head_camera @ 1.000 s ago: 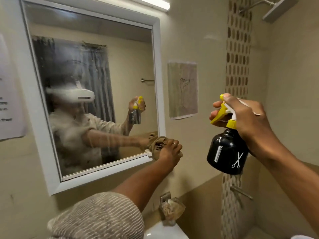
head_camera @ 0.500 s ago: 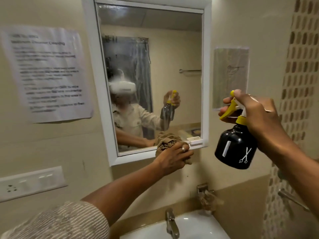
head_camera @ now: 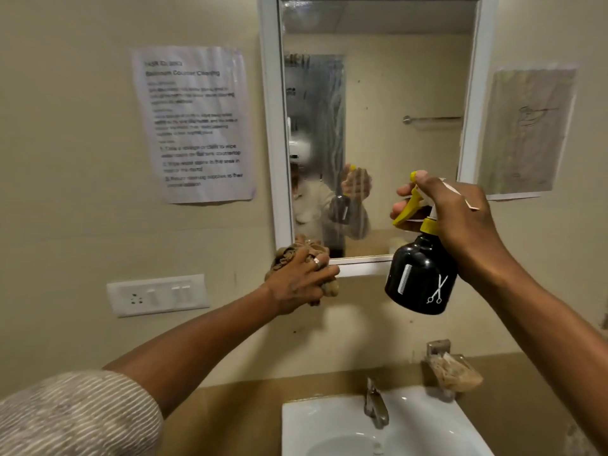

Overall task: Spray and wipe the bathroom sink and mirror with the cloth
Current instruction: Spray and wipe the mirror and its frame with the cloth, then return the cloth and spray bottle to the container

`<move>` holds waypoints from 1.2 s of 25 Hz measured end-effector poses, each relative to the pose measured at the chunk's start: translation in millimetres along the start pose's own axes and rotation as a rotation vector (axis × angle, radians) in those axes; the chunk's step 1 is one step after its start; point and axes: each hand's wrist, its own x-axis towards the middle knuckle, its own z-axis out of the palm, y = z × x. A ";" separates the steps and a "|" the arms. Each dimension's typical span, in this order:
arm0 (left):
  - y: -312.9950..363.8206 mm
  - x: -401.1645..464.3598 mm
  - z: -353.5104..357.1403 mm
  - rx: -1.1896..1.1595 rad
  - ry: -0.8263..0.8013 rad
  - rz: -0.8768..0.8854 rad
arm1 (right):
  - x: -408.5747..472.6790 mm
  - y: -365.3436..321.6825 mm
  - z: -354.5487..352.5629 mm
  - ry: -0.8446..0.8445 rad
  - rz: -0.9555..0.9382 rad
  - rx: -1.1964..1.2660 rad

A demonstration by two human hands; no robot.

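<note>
Pressing brown cloth [head_camera: 289,258], bunched in clenched left hand [head_camera: 297,284], against lower-left corner of white-framed mirror [head_camera: 394,93], touching frame's bottom edge. Gripping black spray bottle [head_camera: 419,278] at its yellow trigger head with right hand [head_camera: 457,222], holding it upright before mirror's lower right, well above white sink [head_camera: 329,419] and faucet [head_camera: 375,404].

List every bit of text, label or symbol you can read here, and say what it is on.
"Bathroom Counter Cleaning": heading of the printed sheet taped left of the mirror.
Its body lines: blurred; only scraps such as "countertop" show.
White comb and scissors symbols, no words: on the black spray bottle in the right hand.
Paper right of the mirror: a faint sketch, no readable text.
</note>
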 end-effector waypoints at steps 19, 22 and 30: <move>-18.7 -381.0 49.6 -1.081 0.041 -1.651 | -148.3 57.0 335.3 -0.387 0.044 -0.023; 0.6 -397.0 67.7 -1.223 0.103 -1.764 | -182.3 94.1 375.2 -0.379 0.098 -0.067; 116.8 -440.9 154.0 -1.486 -0.014 -1.929 | -281.1 219.7 407.9 -0.393 0.186 -0.212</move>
